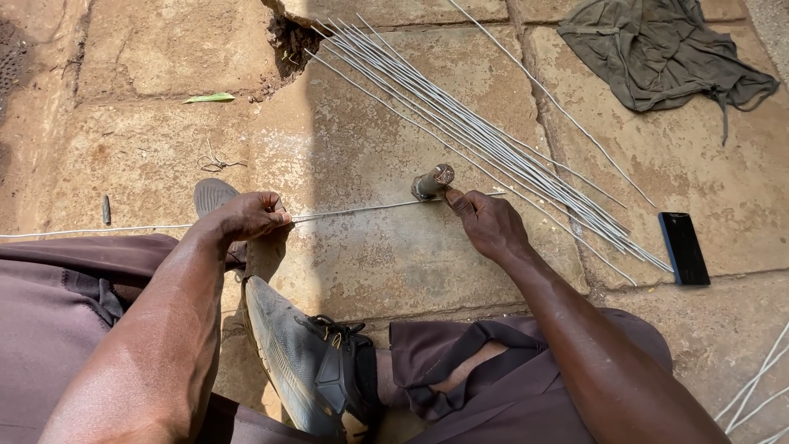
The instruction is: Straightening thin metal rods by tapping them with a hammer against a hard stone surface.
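pinching wire [353,210] in left hand [246,215] | right hand [491,224] grip clamped on hammer [432,181] | stone floor [370,263]

One screen shows: a phone [684,248] lies flat on the stone paving at the right, screen up, just beside the near ends of the bundle of thin metal rods [493,140]. It is a slim upright rectangle, black and dark across its face, with a thin blue edge along its left side. No packages, labels or signs show anywhere else
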